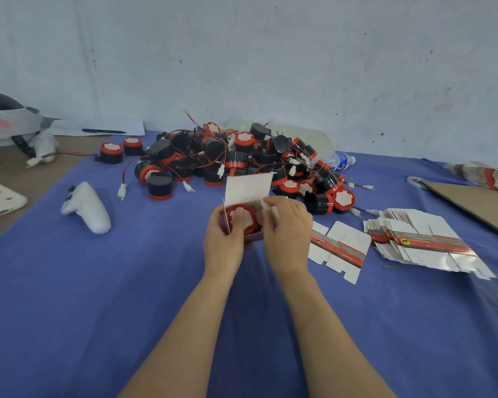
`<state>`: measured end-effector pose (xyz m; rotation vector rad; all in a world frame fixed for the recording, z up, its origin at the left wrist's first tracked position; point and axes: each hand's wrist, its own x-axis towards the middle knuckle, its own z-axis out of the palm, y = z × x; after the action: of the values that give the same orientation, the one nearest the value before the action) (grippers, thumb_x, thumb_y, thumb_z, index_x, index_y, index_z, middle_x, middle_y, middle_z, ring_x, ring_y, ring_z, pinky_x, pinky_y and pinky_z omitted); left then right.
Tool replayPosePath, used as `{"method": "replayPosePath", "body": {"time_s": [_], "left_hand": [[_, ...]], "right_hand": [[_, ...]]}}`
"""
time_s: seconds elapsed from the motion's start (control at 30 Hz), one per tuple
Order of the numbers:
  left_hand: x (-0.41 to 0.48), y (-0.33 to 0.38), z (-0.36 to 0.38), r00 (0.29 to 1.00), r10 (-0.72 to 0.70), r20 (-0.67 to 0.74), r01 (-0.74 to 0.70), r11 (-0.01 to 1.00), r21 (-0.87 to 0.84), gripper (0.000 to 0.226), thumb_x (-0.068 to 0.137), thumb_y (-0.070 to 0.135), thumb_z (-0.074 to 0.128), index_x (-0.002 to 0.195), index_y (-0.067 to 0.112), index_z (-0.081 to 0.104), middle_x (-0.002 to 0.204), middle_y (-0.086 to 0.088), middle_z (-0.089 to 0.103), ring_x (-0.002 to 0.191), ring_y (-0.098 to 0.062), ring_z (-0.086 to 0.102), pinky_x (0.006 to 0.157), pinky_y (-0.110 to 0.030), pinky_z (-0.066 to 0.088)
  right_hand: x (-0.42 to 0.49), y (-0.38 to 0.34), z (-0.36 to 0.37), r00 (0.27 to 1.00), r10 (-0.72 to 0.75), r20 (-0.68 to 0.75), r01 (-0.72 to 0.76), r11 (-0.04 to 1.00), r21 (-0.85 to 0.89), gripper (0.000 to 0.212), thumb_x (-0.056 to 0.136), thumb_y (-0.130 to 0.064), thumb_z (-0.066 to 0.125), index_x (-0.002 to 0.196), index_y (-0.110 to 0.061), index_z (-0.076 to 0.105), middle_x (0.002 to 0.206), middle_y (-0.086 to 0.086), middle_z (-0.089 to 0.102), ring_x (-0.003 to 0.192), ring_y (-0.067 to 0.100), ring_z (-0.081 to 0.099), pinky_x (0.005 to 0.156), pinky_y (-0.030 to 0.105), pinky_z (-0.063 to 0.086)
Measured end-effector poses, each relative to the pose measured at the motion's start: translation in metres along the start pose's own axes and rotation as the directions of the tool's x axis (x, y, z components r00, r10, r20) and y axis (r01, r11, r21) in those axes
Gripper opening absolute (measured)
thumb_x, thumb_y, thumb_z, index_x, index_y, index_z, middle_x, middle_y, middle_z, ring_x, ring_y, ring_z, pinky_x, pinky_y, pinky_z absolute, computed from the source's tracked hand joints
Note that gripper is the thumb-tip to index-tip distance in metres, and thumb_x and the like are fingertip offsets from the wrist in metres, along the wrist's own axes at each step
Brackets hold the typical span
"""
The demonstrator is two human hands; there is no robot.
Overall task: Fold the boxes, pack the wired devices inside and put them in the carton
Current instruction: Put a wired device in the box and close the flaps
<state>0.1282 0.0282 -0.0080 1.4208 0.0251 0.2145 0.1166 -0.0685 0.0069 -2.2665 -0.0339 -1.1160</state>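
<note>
Gripping hands: left hand (223, 242) and right hand (288, 225) round open box (247, 185), red-capped device (242, 218) inside; lettering on flat boxes (414, 242) unreadable.

Open white box (247, 187), flap upright, red-faced device (241, 218) inside; device pile (242, 156) behind; flat boxes (414, 242) right.

Single head-worn wide-angle view, facing forward and down over the counter (127, 282), close above both hands, wall behind.

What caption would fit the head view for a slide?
Left hand and right hand hold an open box with a wired device inside, before a pile of devices on blue cloth.
</note>
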Motion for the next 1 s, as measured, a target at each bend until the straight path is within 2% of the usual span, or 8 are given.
{"method": "replayPosePath", "body": {"time_s": [0.17,0.27,0.4,0.53,0.67,0.77,0.9,1.0], "left_hand": [[-0.002,0.004,-0.002,0.996,0.084,-0.028,-0.081,0.991,0.111,0.017,0.092,0.04,0.057,0.109,0.037,0.053,0.103,0.016,0.059,0.101,-0.015,0.061,0.082,-0.045,0.057],[-0.003,0.005,-0.002,0.992,0.115,-0.045,-0.106,0.981,0.164,0.027,0.091,0.038,0.059,0.117,0.03,0.055,0.111,0.011,0.06,0.107,-0.016,0.059,0.086,-0.045,0.055],[-0.002,0.004,-0.002,0.989,0.126,-0.082,-0.112,0.981,0.158,0.029,0.092,0.041,0.058,0.118,0.028,0.053,0.112,0.006,0.059,0.104,-0.017,0.059,0.084,-0.044,0.056],[-0.001,0.002,-0.002,0.989,0.123,-0.083,-0.107,0.978,0.176,0.032,0.092,0.04,0.057,0.121,0.026,0.052,0.115,0.003,0.058,0.106,-0.019,0.058,0.085,-0.043,0.056],[0.001,0.0,-0.003,0.985,0.135,-0.105,-0.11,0.971,0.21,0.035,0.092,0.039,0.057,0.123,0.025,0.051,0.119,0.0,0.057,0.107,-0.017,0.056,0.083,-0.027,0.052],[0.002,0.0,-0.003,0.983,0.139,-0.119,-0.114,0.975,0.193,0.032,0.093,0.034,0.058,0.122,0.024,0.05,0.119,0.0,0.057,0.107,-0.017,0.057,0.086,-0.03,0.052],[0.002,-0.001,0.0,0.982,0.162,-0.096,-0.139,0.967,0.212,0.022,0.094,0.035,0.056,0.113,0.028,0.049,0.113,0.002,0.058,0.101,-0.015,0.057,0.078,-0.024,0.047],[0.0,-0.001,0.0,0.986,0.15,-0.074,-0.13,0.966,0.222,0.02,0.094,0.042,0.053,0.109,0.031,0.048,0.108,0.005,0.059,0.094,-0.012,0.059,0.073,-0.02,0.046]], "right_hand": [[0.001,0.006,0.001,0.98,0.044,0.195,-0.014,0.988,-0.154,0.018,0.09,-0.011,0.056,0.096,-0.015,0.072,0.096,-0.002,0.069,0.105,0.021,0.049,0.081,0.028,0.026],[0.002,0.002,-0.001,0.964,0.138,0.228,-0.137,0.99,-0.019,0.022,0.096,-0.014,0.05,0.079,-0.016,0.063,0.085,-0.003,0.062,0.105,0.025,0.05,0.088,0.036,0.034],[0.002,-0.008,-0.001,0.948,0.202,0.246,-0.23,0.969,0.09,0.027,0.101,-0.026,0.043,0.104,-0.013,0.066,0.098,0.004,0.067,0.097,0.024,0.058,0.094,0.049,0.041],[0.003,-0.009,-0.004,0.946,0.236,0.222,-0.257,0.964,0.073,0.025,0.098,-0.03,0.05,0.099,-0.012,0.069,0.093,0.003,0.068,0.092,0.023,0.058,0.09,0.042,0.045],[0.01,-0.007,-0.006,0.9,0.269,0.344,-0.293,0.956,0.019,0.019,0.095,-0.029,0.056,0.097,-0.017,0.07,0.083,-0.004,0.06,0.077,0.008,0.051,0.061,0.015,0.036],[0.01,-0.01,-0.005,0.845,0.293,0.448,-0.349,0.936,0.047,0.014,0.093,-0.023,0.057,0.092,-0.013,0.066,0.068,-0.011,0.057,0.063,0.006,0.052,0.049,0.009,0.036],[0.009,-0.01,-0.009,0.922,0.281,0.266,-0.33,0.93,0.159,0.014,0.095,-0.016,0.055,0.083,-0.02,0.061,0.07,-0.012,0.059,0.066,0.004,0.054,0.057,0.005,0.039],[0.006,-0.012,-0.007,0.958,0.188,0.216,-0.217,0.969,0.118,0.015,0.097,-0.014,0.053,0.094,-0.011,0.068,0.084,-0.002,0.064,0.076,0.012,0.058,0.064,0.013,0.042]]}}
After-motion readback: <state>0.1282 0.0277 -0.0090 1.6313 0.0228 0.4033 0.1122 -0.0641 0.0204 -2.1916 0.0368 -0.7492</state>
